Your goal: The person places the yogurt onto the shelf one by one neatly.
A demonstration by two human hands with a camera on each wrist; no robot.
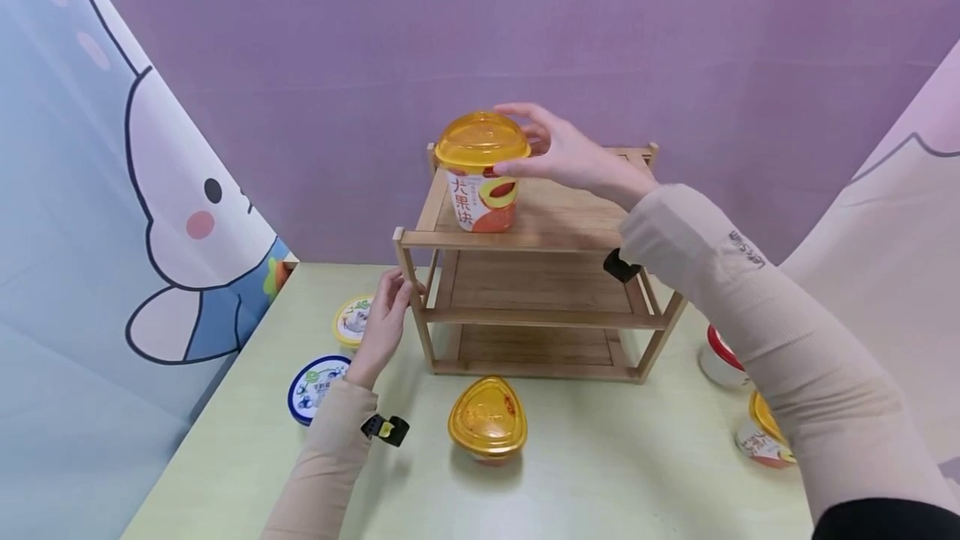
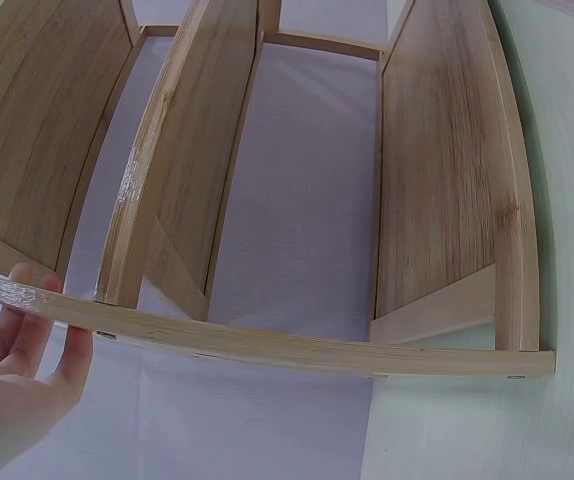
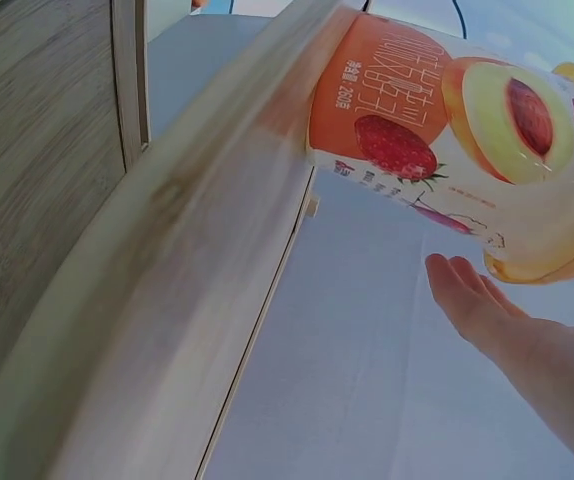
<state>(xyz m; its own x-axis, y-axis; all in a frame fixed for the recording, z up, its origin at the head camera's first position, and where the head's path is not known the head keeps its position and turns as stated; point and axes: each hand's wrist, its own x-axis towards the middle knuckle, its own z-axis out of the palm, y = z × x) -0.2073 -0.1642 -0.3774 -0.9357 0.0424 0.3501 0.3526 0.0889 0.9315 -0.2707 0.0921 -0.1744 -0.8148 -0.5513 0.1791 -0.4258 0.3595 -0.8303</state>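
My right hand (image 1: 566,152) holds a yogurt cup (image 1: 480,198) by its domed yellow lid (image 1: 482,140), thumb at the front of the rim and fingers at the far side. The cup is upright, its base at the left front of the wooden rack's top shelf (image 1: 570,211). Peach and strawberry pictures show on its wall in the right wrist view, where fingers (image 3: 457,290) reach below the lid. With its fingers bent round the left front post (image 2: 227,343) of the rack, my left hand (image 2: 17,385) steadies against it, partway up.
Another yellow-lidded cup (image 1: 489,423) stands before the rack. Left on the table lie a blue-rimmed tub (image 1: 315,386) and a yellow-rimmed tub (image 1: 352,319). A red-lidded tub (image 1: 723,365) and a yellow-lidded cup (image 1: 765,440) stand right, partly behind my sleeve. A purple curtain (image 1: 375,48) hangs behind.
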